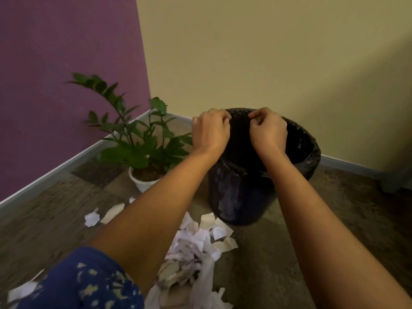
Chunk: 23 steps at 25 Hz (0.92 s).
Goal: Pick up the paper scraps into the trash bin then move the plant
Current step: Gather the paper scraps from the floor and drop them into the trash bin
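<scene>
L hand: my left hand (210, 131) is over the trash bin (236, 197), at its left-far side, back of hand up, wrist bent down a bit, forearm reaching fwd from bottom left.
L fingers: fingers (223, 115) curled in tight at the far rim of the black liner (307, 143). Tips hidden under my knuckles, so can't tell if they pinch the liner or nothing.
R hand: my right hand (268, 132) is over the bin mouth, near the L hand w/ a gap between, back of hand up, forearm coming in from bottom right across the near rim.
R fingers: also curled, thumb tucked next to index, tips at the same far rim. Grip can't be told either.
Bin: upright on the floor (289, 241) by the beige wall (267, 52), liner folded over the rim.
Paper scraps: paper scraps (196, 244) in a heap on the floor just in front of the bin, between my forearms. A few loose bits (91, 218) lie further left.
Plant: plant (138, 139) in a white pot (142, 186), on the floor left of the bin, near the corner w/ the purple wall (66, 85), pot partly behind my L forearm.
Sleeve: blue patterned sleeve (84, 284) at bottom left.
</scene>
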Each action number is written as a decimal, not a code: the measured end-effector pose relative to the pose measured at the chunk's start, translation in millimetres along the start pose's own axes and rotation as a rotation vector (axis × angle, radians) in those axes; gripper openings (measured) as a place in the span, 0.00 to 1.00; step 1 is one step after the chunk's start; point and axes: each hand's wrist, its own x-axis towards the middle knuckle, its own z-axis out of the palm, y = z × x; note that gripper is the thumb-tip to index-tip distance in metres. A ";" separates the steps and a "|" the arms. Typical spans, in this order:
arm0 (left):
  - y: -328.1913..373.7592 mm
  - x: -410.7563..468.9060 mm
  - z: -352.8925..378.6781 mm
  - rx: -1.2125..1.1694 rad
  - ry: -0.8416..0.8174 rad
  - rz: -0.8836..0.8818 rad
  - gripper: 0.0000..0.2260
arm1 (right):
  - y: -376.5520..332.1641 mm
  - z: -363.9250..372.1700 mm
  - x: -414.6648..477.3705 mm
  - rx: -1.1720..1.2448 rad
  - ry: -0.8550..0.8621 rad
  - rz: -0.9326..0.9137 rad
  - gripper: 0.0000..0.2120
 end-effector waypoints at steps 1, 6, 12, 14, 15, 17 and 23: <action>-12.5 -4.0 -9.2 0.018 0.060 0.029 0.09 | -8.8 5.9 -11.2 -0.001 0.021 -0.050 0.11; -90.3 -47.2 -38.8 0.118 0.278 -0.057 0.08 | -36.5 44.1 -76.3 -0.078 0.139 -0.346 0.12; -168.5 -127.3 -26.7 0.255 0.060 -0.304 0.11 | -9.8 107.0 -136.7 -0.149 -0.110 -0.306 0.12; -185.7 -152.3 -17.9 0.319 -0.071 -0.348 0.14 | 15.3 127.0 -148.1 -0.200 -0.314 -0.146 0.14; -193.1 -163.5 -13.8 0.329 -0.167 -0.393 0.18 | 28.9 136.0 -153.9 -0.242 -0.428 -0.066 0.16; -206.2 -179.4 -6.5 0.279 -0.437 -0.563 0.28 | 54.2 151.4 -163.7 -0.342 -0.662 0.083 0.25; -223.1 -197.2 7.0 0.204 -0.995 -0.684 0.44 | 98.9 181.4 -172.8 -0.567 -1.092 0.211 0.48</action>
